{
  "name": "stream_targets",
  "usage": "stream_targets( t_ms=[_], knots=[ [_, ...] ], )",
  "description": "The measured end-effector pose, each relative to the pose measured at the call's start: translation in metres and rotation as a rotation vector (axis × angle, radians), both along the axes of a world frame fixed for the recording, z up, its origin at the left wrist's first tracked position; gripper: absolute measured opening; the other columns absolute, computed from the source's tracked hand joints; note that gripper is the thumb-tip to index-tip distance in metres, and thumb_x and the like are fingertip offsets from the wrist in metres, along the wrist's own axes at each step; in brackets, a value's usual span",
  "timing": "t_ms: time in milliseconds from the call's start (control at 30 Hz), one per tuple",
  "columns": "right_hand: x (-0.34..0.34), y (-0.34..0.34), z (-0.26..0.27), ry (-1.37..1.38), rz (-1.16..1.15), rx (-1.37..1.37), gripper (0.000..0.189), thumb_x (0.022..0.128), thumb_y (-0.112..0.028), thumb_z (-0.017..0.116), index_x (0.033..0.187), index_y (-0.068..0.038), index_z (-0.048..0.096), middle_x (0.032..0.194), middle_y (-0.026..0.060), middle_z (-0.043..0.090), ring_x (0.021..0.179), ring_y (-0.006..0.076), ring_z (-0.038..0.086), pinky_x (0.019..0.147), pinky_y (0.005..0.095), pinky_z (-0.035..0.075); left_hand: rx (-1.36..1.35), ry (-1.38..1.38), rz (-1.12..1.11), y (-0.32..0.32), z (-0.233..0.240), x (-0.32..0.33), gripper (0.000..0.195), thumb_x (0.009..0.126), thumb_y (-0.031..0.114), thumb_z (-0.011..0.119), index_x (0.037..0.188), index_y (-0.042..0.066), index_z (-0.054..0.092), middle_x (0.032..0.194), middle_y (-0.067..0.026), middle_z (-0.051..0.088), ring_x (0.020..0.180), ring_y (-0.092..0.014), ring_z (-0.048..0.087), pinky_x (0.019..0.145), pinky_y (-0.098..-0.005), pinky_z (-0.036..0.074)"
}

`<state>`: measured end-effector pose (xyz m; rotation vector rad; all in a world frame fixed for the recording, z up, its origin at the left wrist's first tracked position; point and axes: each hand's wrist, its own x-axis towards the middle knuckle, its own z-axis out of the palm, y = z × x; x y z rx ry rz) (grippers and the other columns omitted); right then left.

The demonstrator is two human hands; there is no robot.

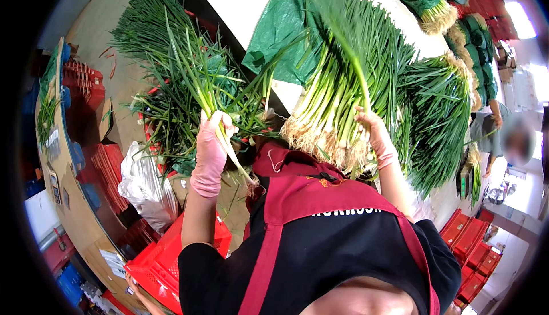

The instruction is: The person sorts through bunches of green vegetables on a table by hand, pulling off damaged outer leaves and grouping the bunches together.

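Note:
My left hand (211, 152), in a thin pink glove, is closed around a few spring onions (206, 96). Their leaves point up and away, and the pale root end (240, 167) hangs below the fist near my apron. My right hand (376, 137), gloved the same way, grips a single spring onion (358, 68) by its lower stem; its leaf end is blurred. Under that hand lies a thick spread of spring onions (334, 113), roots towards me, on a white table. Green woven plastic (279, 32) lies beside the spread.
Loose leaves (180, 130) heap up on the left. A white plastic bag (143, 186) and a red crate (167, 255) stand at lower left. More spring onions (439, 117) lie at right, with wrapped bundles (482, 62) beyond. Another person (489, 128) works at far right; a person's arm (141, 293) shows lower left.

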<state>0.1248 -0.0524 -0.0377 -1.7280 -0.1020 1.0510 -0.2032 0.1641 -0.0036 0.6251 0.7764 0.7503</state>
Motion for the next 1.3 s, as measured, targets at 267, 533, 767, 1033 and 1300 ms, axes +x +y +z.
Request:
stream_targets(
  t_ms=[267, 533, 767, 1033, 1300],
  knots=[
    [-0.022, 0.007, 0.031, 0.057, 0.088, 0.305, 0.047, 0.087, -0.027, 0.058, 0.122, 0.003, 0.048, 0.069, -0.0045, 0.049, 0.052, 0.0047, 0.044, 0.047, 0.0149, 0.036, -0.077, -0.211, -0.001, -0.002, -0.022, 0.062, 0.042, 0.094, 0.009, 0.040, 0.134, -0.001, 0.033, 0.079, -0.0036, 0.051, 0.070, -0.012, 0.047, 0.066, -0.0259, 0.041],
    [-0.056, 0.011, 0.039, 0.582, 0.220, 0.574, 0.041, 0.085, -0.038, 0.060, 0.099, 0.000, 0.052, 0.057, -0.0019, 0.044, 0.047, 0.0075, 0.043, 0.042, 0.0188, 0.035, -0.197, -0.329, -0.234, -0.042, -0.022, 0.145, 0.051, 0.095, 0.024, 0.043, 0.137, 0.002, 0.025, 0.131, -0.0229, 0.042, 0.118, -0.032, 0.047, 0.103, -0.0409, 0.036],
    [-0.075, 0.027, 0.054, 0.321, 0.350, 0.240, 0.047, 0.087, -0.039, 0.058, 0.118, -0.003, 0.053, 0.069, -0.0012, 0.059, 0.051, 0.0073, 0.053, 0.046, 0.0166, 0.041, -0.259, -0.534, -0.248, -0.040, -0.025, 0.150, 0.053, 0.091, 0.031, 0.053, 0.137, 0.020, 0.028, 0.116, -0.0165, 0.055, 0.110, -0.030, 0.052, 0.097, -0.0438, 0.040],
    [-0.069, 0.029, 0.022, -0.999, 0.488, 0.150, 0.026, 0.087, -0.016, 0.058, 0.113, -0.014, 0.062, 0.080, 0.0048, 0.067, 0.064, 0.0172, 0.062, 0.060, 0.0277, 0.048, -0.045, -0.495, -0.129, -0.040, -0.033, 0.150, 0.054, 0.094, 0.021, 0.048, 0.140, 0.016, 0.022, 0.096, -0.0125, 0.059, 0.095, -0.024, 0.057, 0.095, -0.0418, 0.042],
    [-0.047, 0.026, 0.012, -0.475, 0.012, 0.354, 0.020, 0.089, -0.014, 0.058, 0.107, -0.009, 0.066, 0.086, -0.0023, 0.067, 0.057, 0.0033, 0.046, 0.052, 0.0179, 0.042, -0.078, -0.483, 0.066, -0.030, -0.035, 0.144, 0.054, 0.094, 0.019, 0.048, 0.140, 0.016, 0.020, 0.097, -0.0125, 0.058, 0.093, -0.025, 0.058, 0.087, -0.0399, 0.047]
  ],
)
